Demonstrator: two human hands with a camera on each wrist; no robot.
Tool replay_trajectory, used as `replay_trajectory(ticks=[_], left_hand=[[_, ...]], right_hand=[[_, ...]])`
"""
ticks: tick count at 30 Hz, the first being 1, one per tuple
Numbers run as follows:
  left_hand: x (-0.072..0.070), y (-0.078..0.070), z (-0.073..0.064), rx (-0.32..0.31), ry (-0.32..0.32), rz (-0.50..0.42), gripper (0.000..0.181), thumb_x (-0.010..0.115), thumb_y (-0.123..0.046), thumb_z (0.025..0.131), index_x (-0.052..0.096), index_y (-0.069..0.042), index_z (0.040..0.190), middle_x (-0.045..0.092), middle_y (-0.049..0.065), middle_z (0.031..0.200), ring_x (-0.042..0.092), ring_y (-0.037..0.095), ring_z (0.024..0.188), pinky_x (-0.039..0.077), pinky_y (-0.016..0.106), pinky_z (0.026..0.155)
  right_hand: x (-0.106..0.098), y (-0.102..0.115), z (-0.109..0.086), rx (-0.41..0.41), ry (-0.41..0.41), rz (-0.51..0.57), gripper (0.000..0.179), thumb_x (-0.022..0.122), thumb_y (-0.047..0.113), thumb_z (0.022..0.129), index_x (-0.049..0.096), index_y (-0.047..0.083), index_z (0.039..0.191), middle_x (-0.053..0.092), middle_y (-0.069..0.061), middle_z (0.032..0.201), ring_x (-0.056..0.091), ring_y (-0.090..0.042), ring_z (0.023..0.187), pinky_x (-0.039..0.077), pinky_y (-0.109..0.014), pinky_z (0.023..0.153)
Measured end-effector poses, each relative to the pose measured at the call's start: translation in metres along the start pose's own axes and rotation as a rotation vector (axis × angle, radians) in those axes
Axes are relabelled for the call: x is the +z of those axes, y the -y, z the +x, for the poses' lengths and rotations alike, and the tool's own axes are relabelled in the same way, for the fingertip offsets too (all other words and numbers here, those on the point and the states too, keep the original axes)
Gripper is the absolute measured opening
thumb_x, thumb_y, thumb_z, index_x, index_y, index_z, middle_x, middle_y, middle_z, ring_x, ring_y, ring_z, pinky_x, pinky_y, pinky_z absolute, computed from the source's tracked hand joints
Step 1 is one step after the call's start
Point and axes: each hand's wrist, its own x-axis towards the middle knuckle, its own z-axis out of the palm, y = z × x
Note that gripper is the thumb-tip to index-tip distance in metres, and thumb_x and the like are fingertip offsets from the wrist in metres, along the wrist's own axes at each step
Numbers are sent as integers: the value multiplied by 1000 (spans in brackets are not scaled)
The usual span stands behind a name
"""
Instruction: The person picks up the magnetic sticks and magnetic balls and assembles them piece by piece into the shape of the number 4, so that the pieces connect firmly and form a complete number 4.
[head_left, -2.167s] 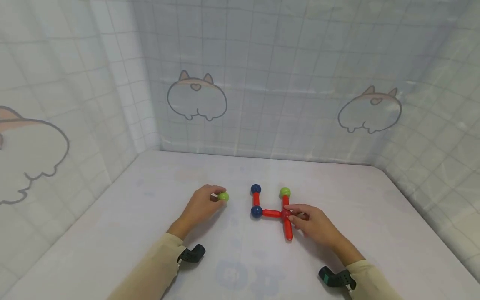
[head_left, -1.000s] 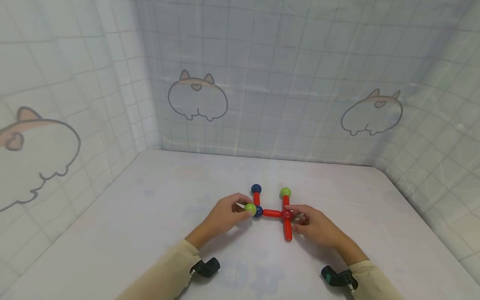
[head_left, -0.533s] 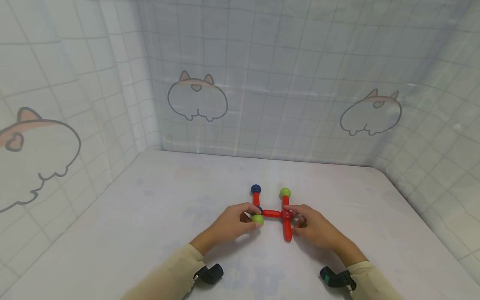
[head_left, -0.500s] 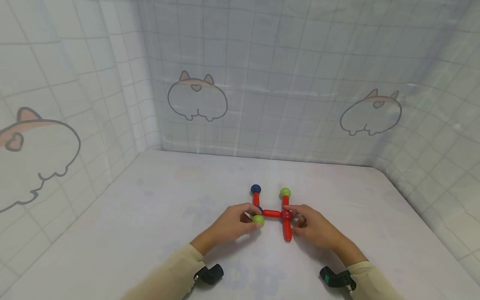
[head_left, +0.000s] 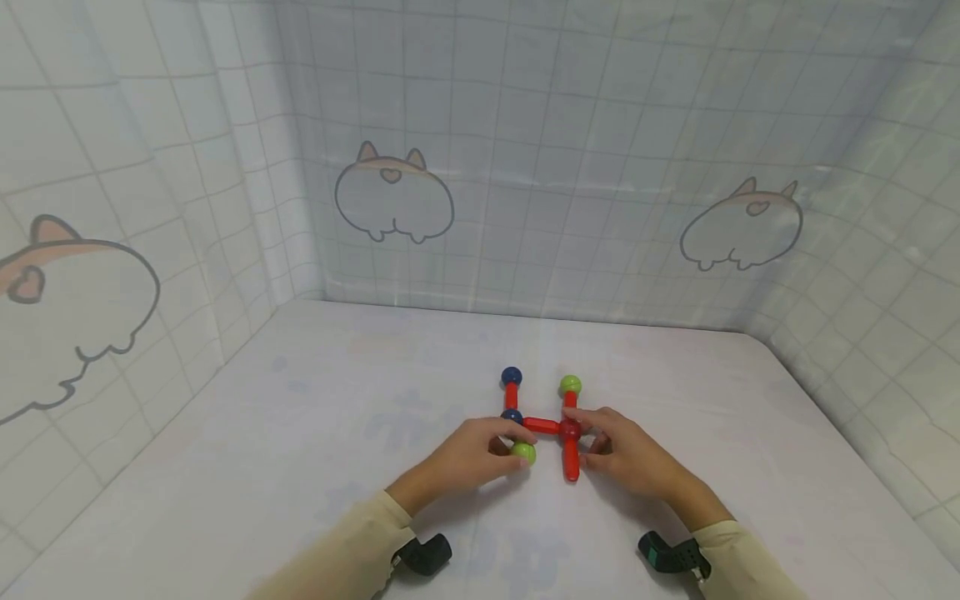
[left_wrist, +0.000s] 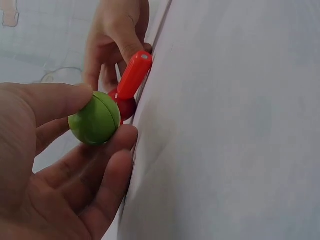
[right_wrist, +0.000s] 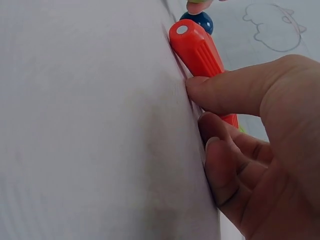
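Observation:
My left hand (head_left: 468, 458) pinches a green ball (head_left: 522, 454) between thumb and fingers, just in front of the near blue ball (head_left: 512, 416). The left wrist view shows the ball's seam, with a red rod (left_wrist: 135, 75) behind it. A joined figure of magnetic rods and balls lies on the table. Its crosswise red rod (head_left: 542, 426) links the near blue ball to a red ball (head_left: 571, 429), which my right hand (head_left: 626, 454) holds with thumb and fingers. From the red ball, one rod runs away to another green ball (head_left: 571, 385); a free-ended rod (head_left: 572, 462) points toward me.
A far blue ball (head_left: 512, 377) tops the figure's left rod (head_left: 512, 396). The white table (head_left: 360, 358) is enclosed by checked curtains (head_left: 562, 208) at the back and sides. Dark wrist devices (head_left: 424, 555) sit on both forearms.
My left hand has carried the green ball rightward from the left, past the near blue ball, then toward me to its front. The right hand stays at the red ball; the figure has barely shifted.

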Motion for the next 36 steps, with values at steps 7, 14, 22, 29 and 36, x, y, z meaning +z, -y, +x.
replay_trajectory(ticks=[7, 14, 22, 29, 36], left_hand=[[5, -3, 1, -23, 18, 8, 26, 77, -23, 89, 73, -24, 115, 66, -14, 99, 63, 10, 89, 56, 26, 68], [9, -4, 1, -24, 20, 18, 27, 77, -23, 89, 73, -23, 116, 66, -15, 98, 63, 9, 88, 56, 25, 70], [14, -9, 1, 25, 26, 35, 27, 77, -22, 89, 73, -21, 116, 67, -16, 98, 63, 6, 86, 55, 22, 72], [20, -10, 1, 114, 52, 101, 25, 77, -16, 88, 74, -22, 112, 66, -17, 95, 61, 2, 81, 53, 19, 73], [25, -12, -1, 144, 44, 111, 25, 78, -15, 87, 74, -19, 112, 67, -19, 95, 62, 1, 81, 52, 18, 75]], right_hand=[[-1, 6, -1, -33, 37, -61, 49, 71, 5, 90, 71, 38, 126, 53, -2, 126, 50, -22, 110, 52, -31, 80], [1, 5, -2, -49, 36, -65, 43, 71, 6, 90, 73, 37, 120, 53, -1, 128, 51, -22, 111, 52, -30, 80], [0, 6, -1, -22, 40, -63, 40, 75, 11, 90, 72, 37, 120, 52, -2, 129, 55, -18, 101, 53, -27, 79], [1, 4, -1, -41, 43, -72, 41, 75, 14, 90, 70, 38, 123, 53, -1, 129, 55, -16, 99, 53, -28, 79], [2, 1, -2, -74, 44, -76, 39, 76, 18, 90, 69, 37, 123, 53, -1, 128, 55, -15, 93, 53, -27, 76]])
